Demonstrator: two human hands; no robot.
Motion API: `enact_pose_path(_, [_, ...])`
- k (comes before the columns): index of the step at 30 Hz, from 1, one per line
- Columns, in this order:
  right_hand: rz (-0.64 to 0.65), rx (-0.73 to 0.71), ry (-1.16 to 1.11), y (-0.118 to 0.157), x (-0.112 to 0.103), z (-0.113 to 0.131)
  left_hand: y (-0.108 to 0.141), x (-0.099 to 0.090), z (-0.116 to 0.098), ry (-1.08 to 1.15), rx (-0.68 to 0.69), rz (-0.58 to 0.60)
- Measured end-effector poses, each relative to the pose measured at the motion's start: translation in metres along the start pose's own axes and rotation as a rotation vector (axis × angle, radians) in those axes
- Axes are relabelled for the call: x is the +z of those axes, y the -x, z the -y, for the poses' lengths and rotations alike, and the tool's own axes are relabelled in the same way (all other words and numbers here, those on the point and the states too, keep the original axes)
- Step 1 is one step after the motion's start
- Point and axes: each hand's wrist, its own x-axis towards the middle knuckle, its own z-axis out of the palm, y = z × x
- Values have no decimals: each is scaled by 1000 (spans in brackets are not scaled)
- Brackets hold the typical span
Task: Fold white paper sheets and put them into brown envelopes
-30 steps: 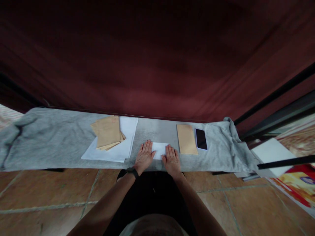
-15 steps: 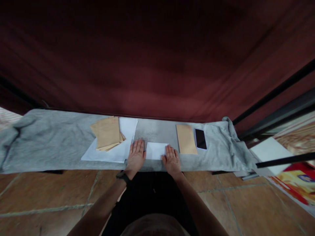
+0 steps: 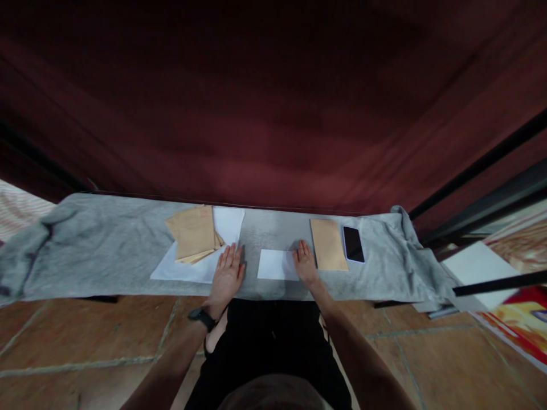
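Note:
A white folded paper (image 3: pixel 277 265) lies flat on the grey cloth, between my two hands. My left hand (image 3: pixel 228 274) rests palm down with fingers stretched out, at the right edge of a larger stack of white paper (image 3: pixel 233 224). Fanned brown envelopes (image 3: pixel 195 233) lie on that stack. At the small paper's right edge is my right hand (image 3: pixel 304 263), palm down with straight fingers and holding nothing. Just right of it a single brown envelope (image 3: pixel 329 245) lies flat, with a phone (image 3: pixel 353 244) beside it, dark screen up.
The grey cloth (image 3: pixel 115 250) covers a narrow bench against a dark red hanging fabric (image 3: pixel 273 142). Black metal bars (image 3: pixel 478 168) slant at the right. A white box (image 3: pixel 481 270) stands beyond the bench's right end, above a tiled floor (image 3: pixel 123 330).
My left hand has moved left, away from the small white paper and onto the edge of the larger sheets. My right hand has shifted slightly. The whole view has shifted a little.

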Motion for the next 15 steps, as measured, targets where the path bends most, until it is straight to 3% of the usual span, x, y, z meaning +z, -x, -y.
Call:
enact_pose_path(9, [-71, 104, -91, -14, -4, -23, 10, 17, -38, 3, 110, 100])
enact_pose_path(15, [-37, 94, -104, -5, -5, 3, 4, 18, -78, 23, 263, 138])
